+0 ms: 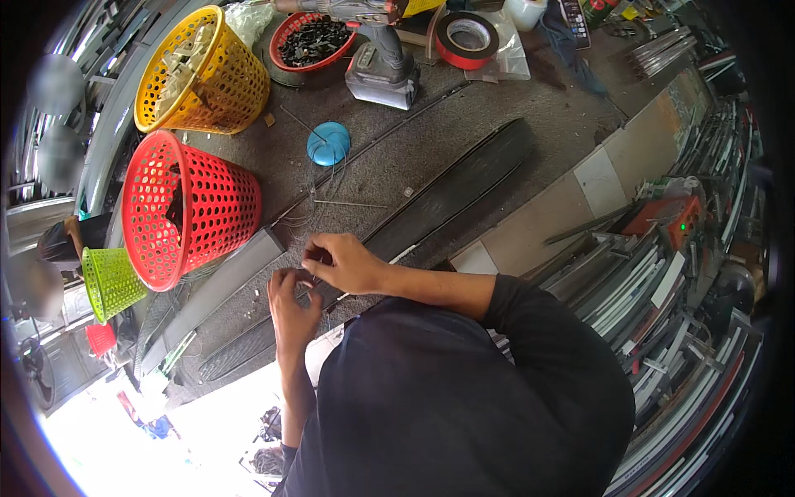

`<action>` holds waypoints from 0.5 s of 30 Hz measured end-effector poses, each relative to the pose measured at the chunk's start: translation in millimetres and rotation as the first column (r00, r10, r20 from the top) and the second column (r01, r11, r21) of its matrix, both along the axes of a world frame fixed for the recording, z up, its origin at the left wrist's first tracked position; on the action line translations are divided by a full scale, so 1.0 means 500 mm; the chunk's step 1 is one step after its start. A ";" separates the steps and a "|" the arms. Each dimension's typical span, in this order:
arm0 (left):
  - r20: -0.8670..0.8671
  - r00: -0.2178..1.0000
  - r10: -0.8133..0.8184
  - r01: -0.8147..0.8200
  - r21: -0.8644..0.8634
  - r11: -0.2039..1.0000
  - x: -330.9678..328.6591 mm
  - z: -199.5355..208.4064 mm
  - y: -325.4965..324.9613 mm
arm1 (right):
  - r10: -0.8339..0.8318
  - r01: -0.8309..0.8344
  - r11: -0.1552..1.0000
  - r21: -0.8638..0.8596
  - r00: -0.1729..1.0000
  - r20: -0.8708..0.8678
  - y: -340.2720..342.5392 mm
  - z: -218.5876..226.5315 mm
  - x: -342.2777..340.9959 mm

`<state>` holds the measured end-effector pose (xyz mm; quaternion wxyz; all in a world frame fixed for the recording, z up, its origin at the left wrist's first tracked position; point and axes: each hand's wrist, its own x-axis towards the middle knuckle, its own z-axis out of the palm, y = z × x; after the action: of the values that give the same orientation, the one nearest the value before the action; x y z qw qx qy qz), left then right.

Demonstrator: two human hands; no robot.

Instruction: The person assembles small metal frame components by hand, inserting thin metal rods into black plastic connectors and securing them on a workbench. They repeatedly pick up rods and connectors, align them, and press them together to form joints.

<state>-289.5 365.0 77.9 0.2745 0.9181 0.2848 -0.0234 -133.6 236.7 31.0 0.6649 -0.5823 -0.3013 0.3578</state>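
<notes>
My left hand [291, 313] and my right hand [346, 263] are close together over the dark bench [348, 186], near its front edge. Thumb and fingers of the right hand are pinched together. On the left hand the fingers curl toward the thumb, close to the right fingertips. Whatever lies between the fingers is too small to make out. A long black ribbed strip [451, 195] runs diagonally beneath the hands. Beyond them are a round blue object [329, 143], thin dark cord [308, 217] in loose loops, and a slim metal rod [352, 204].
At the left stand a red basket [219, 207], a yellow basket [236, 87] and a green basket [116, 282]. Farther back are a shallow red basket [286, 62] of black parts, a cordless drill [385, 70] and a tape roll [468, 40]. Metal profiles [638, 290] lie at right.
</notes>
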 end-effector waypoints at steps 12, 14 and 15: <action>0.283 0.759 -0.587 0.626 -0.065 0.777 0.382 -0.065 -0.019 | 0.211 -0.261 0.901 0.347 0.962 0.175 -0.070 0.072 0.063; 0.292 0.672 -0.680 0.709 0.009 0.705 0.415 -0.073 -0.036 | 0.256 -0.288 0.918 0.271 0.955 0.149 -0.080 0.077 0.075; 0.283 0.648 -0.707 0.732 0.025 0.681 0.426 -0.076 -0.040 | 0.305 -0.324 0.923 0.207 0.945 0.119 -0.085 0.078 0.081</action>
<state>-76.6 344.8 39.8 0.3204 0.9360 -0.1444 -0.0184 -92.9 194.0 70.2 0.6468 -0.4625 -0.4570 0.3986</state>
